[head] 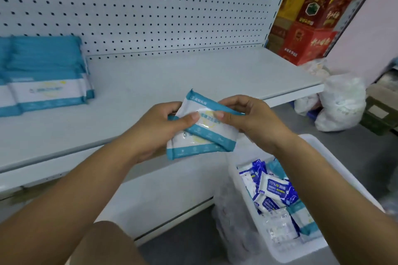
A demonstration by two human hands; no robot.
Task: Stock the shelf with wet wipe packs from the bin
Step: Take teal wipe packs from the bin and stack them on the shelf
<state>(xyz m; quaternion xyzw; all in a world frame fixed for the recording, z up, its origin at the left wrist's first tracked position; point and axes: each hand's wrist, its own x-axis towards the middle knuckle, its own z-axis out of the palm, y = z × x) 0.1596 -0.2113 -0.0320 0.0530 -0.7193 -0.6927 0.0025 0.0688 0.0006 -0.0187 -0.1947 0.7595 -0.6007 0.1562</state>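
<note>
I hold two teal-and-white wet wipe packs stacked crookedly in front of the shelf edge. My left hand grips their left side with the thumb on top. My right hand pinches the upper right corner. A stack of the same teal packs lies on the white shelf at the far left. The white bin stands on the floor at lower right, with several blue-and-white and teal packs inside.
A white pegboard backs the shelf. Red and yellow boxes are stacked past its right end. White plastic bags sit on the grey floor beyond the bin. A lower shelf lies beneath my arms.
</note>
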